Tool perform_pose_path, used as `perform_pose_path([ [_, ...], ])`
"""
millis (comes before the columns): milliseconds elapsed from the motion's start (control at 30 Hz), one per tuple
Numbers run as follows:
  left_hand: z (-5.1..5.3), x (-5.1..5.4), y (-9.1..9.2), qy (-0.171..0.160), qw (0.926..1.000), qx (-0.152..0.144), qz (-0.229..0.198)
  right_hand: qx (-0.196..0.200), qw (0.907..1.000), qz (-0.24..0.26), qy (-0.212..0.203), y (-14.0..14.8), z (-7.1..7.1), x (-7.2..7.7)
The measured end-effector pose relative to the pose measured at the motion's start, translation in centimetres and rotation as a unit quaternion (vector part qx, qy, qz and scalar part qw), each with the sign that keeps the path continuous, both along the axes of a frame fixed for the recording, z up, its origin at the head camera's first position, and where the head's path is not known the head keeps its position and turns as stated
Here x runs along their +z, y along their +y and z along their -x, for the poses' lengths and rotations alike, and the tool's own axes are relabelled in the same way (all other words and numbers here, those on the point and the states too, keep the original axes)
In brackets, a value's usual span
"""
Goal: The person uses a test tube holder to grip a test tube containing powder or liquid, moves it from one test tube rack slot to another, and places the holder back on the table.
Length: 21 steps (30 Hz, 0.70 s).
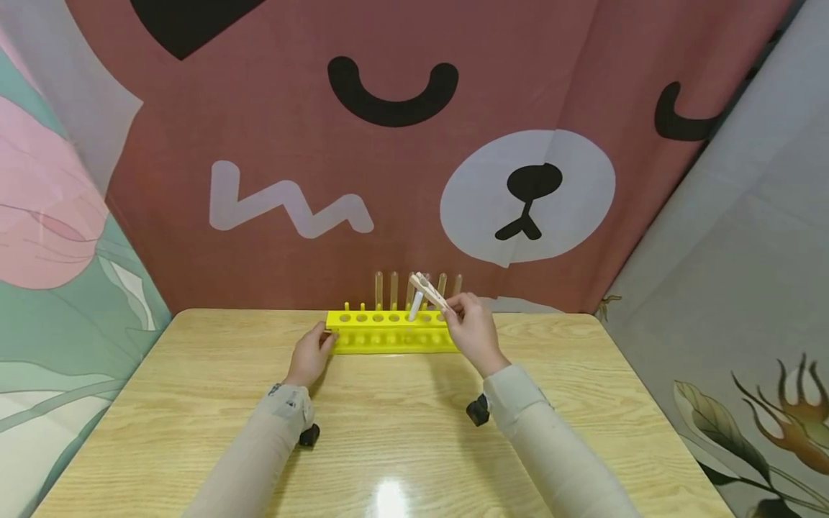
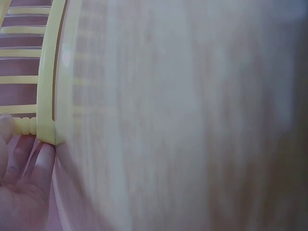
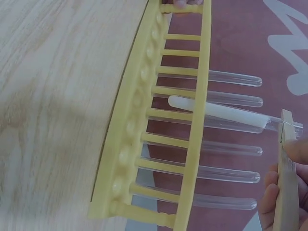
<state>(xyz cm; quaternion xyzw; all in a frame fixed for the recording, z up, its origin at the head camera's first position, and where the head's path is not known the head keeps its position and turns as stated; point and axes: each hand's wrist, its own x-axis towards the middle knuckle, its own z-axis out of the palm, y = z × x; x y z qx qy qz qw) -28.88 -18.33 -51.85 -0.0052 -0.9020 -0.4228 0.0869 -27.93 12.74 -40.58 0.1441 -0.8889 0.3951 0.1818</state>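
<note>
A yellow test tube rack (image 1: 388,327) stands near the table's far edge. My left hand (image 1: 309,358) grips its left end, with thumb and fingers about the end post in the left wrist view. My right hand (image 1: 476,334) pinches a wooden test tube clamp (image 3: 287,173) above the rack's right half. The clamp's jaws grip a test tube of white contents (image 3: 231,114) near its mouth. That tube tilts, and its rounded lower end passes through a hole in the rack's top plate. Several clear test tubes (image 3: 236,174) sit along the rack's back row, rounded ends up.
The wood-grain table (image 1: 388,403) extends in front of the rack. Right behind its far edge hangs a reddish-brown curtain (image 1: 291,273) with a cartoon face. Patterned curtains flank both sides. Small black devices (image 1: 478,410) show under the wrists.
</note>
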Motion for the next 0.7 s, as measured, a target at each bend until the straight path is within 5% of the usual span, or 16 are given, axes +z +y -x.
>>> perform_pose_path([
  [700, -0.1, 0.1, 0.1, -0.001, 0.9999, 0.005, -0.009, -0.005, 0.9996, -0.026, -0.002, -0.7, 0.0, -1.5],
])
